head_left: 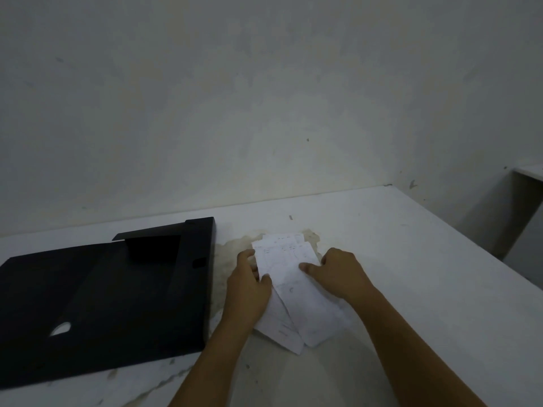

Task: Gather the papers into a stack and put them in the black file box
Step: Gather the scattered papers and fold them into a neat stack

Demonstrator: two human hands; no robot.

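Observation:
Several white papers point(293, 289) with faint print lie overlapped and fanned out on the white table point(411, 259), just right of the black file box point(102, 295). The box lies flat and opened out, its lid flap raised at the back. My left hand point(249, 286) holds the papers' left edge, thumb on top and fingers curled under. My right hand point(340, 271) presses on their right edge, thumb lying across the top sheet. The sheets' corners do not line up.
A stained, yellowish patch point(235, 248) marks the table around the papers. The plain wall point(264, 98) rises right behind the table. The table's right edge drops off beside another white surface point(529, 171) at far right.

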